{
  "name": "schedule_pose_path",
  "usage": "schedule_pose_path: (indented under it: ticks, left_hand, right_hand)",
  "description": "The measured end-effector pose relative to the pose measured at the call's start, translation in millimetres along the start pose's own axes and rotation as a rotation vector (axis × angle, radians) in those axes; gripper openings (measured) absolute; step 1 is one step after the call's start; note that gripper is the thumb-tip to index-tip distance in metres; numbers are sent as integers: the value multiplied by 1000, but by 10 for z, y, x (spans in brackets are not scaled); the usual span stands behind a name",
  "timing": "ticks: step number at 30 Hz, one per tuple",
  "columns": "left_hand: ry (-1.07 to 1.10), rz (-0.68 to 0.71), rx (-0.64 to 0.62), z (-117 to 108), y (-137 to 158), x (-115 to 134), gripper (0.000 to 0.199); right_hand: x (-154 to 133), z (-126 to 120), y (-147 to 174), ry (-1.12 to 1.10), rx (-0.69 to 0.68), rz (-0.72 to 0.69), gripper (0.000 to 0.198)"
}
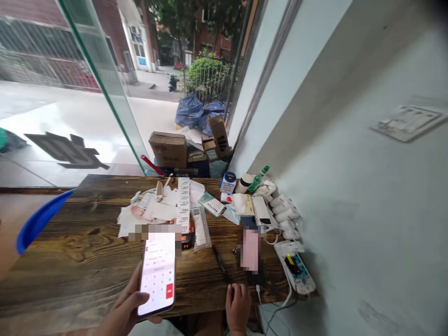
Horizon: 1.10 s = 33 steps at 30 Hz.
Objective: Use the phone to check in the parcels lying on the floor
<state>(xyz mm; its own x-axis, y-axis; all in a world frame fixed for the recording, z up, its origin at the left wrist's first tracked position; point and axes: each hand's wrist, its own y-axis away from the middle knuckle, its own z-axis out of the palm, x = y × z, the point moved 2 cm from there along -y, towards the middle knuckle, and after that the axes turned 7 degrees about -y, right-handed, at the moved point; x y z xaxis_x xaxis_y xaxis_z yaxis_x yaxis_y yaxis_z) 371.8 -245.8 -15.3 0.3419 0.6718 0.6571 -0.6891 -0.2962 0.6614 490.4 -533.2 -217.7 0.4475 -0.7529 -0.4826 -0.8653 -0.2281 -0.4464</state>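
While gripping: left hand [128,308] is clasping the phone [158,273] by its edges.
Handling: seeming light, rigid, slippery, breakable.
Right hand [238,305]: resting unclenched, holding nothing, on the table [70,247].

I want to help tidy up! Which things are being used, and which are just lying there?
In use: phone held in the left hand; right hand rests on the table edge.
Lying about: receipts, pen, power strip, green bottle.
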Motion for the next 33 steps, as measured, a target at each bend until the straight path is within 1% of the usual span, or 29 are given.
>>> schedule_pose_path:
  ticks: [2,5,7,10,14,16,18,20,22,24,28,31,33]
  left_hand:
    - [-33,39,20,57,31,32,103]
    - [-56,70,-2,162,72,43,98]
    - [-67,84,-13,194,97,50,98]
    - [-72,68,-14,178,116,64,102]
    - [-72,41,-61,139,117,86,108]
    - [-85,46,-66,132,124,98,106]
    - [-78,60,-56,126,137,107,103]
    - [-62,77,-58,118,152,115,103]
    - [-59,83,-62,102,166,124,103]
    - [-67,78,-54,80,180,137,100]
    - [-63,73,-29,37,209,174,100]
    - [-65,75,-56,-5,214,187,103]
    - [-87,76,-88,-46,208,187,104]
  right_hand:
    - [12,26,-4,23,-8,-4,31]
    - [60,43,-27,39,-27,-23,35]
    - [94,45,-42,33,-39,-26,38]
    - [127,42,-66,0,-49,8,43]
    - [122,20,-127,-102,-56,111,51]
    - [86,-6,-176,-176,-38,195,52]
    - [12,-44,-241,-240,16,303,52]
    - [-117,-83,-323,-287,89,416,53]
    - [-307,-108,-424,-343,143,505,55]
    - [-549,-115,-538,-433,151,554,55]
    - [-1110,-113,-761,-642,90,577,49]
    - [-1538,-140,-904,-806,39,574,48]
    - [-1818,-172,-991,-943,-42,570,49]
